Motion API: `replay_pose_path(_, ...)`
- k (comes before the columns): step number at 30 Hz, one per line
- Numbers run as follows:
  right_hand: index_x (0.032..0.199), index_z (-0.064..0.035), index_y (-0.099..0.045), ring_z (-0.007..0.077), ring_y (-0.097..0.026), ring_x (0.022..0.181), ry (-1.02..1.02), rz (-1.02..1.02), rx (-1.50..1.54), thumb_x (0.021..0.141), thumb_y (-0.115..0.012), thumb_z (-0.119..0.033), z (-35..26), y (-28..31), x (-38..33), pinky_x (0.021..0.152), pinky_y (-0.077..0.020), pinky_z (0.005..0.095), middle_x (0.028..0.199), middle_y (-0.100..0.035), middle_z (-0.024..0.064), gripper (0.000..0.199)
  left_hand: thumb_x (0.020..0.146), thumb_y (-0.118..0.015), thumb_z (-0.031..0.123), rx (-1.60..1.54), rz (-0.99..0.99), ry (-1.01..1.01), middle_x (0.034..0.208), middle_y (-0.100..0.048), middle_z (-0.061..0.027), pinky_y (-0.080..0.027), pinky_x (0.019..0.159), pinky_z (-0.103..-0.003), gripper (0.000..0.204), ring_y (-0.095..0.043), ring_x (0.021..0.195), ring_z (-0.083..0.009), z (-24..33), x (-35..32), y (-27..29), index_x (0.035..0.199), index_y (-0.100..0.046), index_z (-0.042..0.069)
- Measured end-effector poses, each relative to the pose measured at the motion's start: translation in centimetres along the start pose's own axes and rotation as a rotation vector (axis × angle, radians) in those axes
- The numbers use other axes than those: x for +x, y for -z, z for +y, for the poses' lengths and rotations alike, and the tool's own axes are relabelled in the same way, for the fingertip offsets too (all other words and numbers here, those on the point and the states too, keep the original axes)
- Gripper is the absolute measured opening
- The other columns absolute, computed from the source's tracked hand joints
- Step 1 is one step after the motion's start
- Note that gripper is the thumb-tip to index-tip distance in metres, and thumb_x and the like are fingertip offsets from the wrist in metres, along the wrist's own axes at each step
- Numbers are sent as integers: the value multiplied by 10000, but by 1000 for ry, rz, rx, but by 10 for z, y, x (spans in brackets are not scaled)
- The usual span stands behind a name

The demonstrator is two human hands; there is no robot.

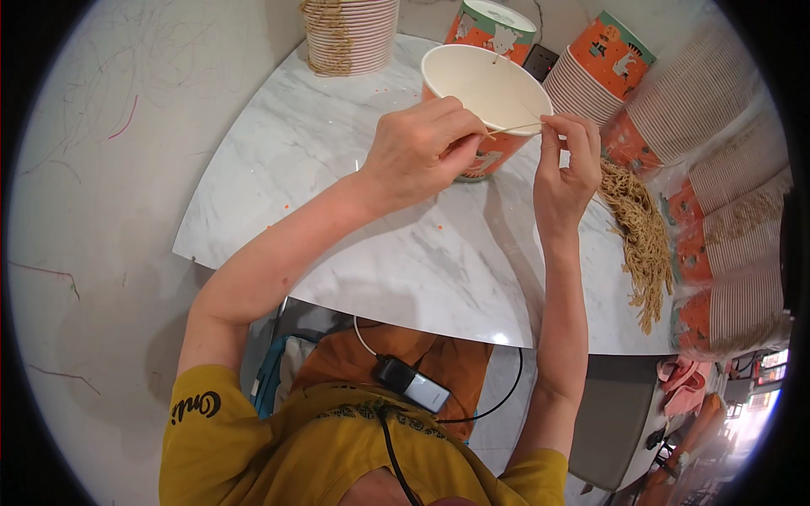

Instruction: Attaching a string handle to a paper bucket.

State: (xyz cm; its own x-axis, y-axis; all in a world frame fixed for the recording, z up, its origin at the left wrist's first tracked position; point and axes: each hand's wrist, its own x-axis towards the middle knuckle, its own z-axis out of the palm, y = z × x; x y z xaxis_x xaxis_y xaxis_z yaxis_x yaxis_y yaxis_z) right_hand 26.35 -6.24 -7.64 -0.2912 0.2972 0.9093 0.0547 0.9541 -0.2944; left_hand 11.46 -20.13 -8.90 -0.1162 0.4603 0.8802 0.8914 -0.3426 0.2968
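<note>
A large paper bucket (488, 160), orange and green outside and white inside, stands upright on the marble-patterned table. Across its near rim runs a thin tan cord (516, 128), stretched between my two hands. My left hand (426, 148) pinches one end of the cord at the bucket's front. At the right side of the rim, my right hand (569, 164) has the other end between thumb and fingertips. A short piece of cord (496, 59) shows at the bucket's far rim. Right of my right hand, a bundle of loose tan cords (637, 240) lies along the table.
Stacked buckets (350, 38) stand at the far left, tan cords hanging down their side. More buckets (595, 76) lean at the back right, beside several plastic-wrapped stacks (730, 228). A black socket block (540, 63) sits behind the bucket. On my lap rests a small cabled device (411, 384).
</note>
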Motion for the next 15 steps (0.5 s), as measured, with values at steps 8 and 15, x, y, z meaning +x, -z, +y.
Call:
replay_pose_path(8, 899, -60, -641, 260, -547, 812, 332, -143, -29, 667, -667, 65, -19, 10, -1, 672, -460, 353, 937, -633, 56, 265, 806, -633, -59, -128, -58, 2, 805, -632, -38, -512, 597, -248, 321, -603, 672, -113, -1, -3, 4, 1111, -598, 35)
replay_pose_path(15, 888, -69, -635, 249, -581, 779, 361, -311, -41, 635, -659, 33, -19, 8, -8, 598, -489, 346, 898, -615, 48, 274, 776, -630, 7, -130, -59, 179, 685, -599, -55, -486, 537, -317, 213, -608, 577, -191, -4, -8, 3, 973, -582, 70)
